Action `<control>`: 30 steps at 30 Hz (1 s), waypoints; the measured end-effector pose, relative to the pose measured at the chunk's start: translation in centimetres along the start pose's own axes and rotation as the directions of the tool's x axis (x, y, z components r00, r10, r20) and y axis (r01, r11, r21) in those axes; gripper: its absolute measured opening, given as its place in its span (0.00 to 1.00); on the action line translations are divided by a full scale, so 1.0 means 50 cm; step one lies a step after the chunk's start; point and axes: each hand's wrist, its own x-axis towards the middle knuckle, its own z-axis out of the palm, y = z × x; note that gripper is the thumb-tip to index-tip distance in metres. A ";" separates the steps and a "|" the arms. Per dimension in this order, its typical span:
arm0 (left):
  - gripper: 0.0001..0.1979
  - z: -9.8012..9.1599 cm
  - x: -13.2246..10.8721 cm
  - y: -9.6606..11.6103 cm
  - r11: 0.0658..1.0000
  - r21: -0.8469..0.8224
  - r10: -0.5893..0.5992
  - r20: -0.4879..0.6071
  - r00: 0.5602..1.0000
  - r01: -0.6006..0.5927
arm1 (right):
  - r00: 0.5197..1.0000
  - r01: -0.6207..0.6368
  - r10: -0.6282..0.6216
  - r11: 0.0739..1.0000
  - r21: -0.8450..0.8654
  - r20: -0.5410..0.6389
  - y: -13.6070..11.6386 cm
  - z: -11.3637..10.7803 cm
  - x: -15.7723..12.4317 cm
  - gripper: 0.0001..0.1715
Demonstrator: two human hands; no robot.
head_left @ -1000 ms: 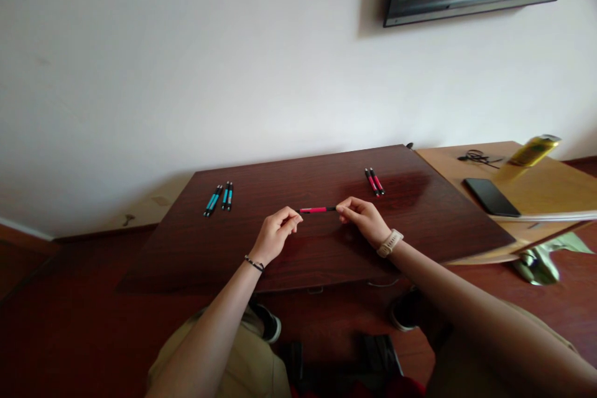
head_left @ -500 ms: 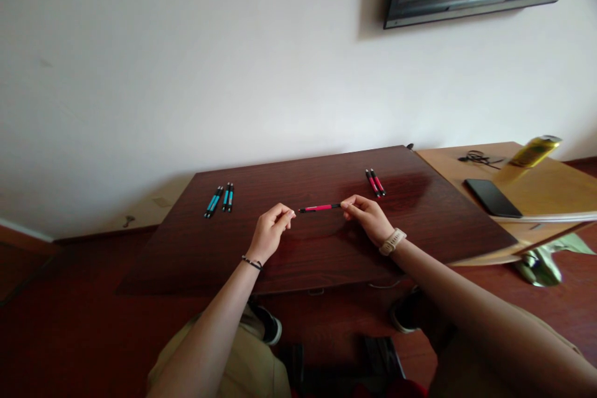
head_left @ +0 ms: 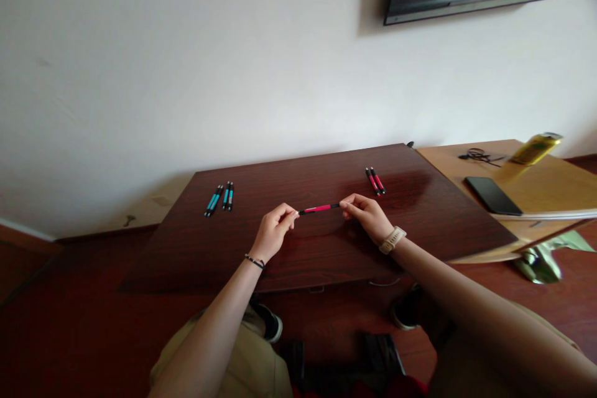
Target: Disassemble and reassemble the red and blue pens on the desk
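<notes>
The left hand and right hand pinch opposite ends of a red pen, presumably steadying it over the near table.

The left forearm angles toward one o'clock, the right forearm toward ten. The left hand and right hand face each other, apart, both pinching.

- Worktop: flat, dark reddish-brown, wood-grained, with a glossy finish.
- Two pink-and-black pens: laid side by side, directly on the worktop.
- Four blue-and-black pens: laid in two adjacent pairs, well to the left of the pink-and-black pens.
</notes>
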 end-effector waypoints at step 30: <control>0.11 0.113 -0.010 0.032 0.978 -0.201 0.014 0.310 0.951 0.051 | 0.996 -0.057 0.078 0.946 0.319 -0.054 -0.006 0.023 0.004 0.22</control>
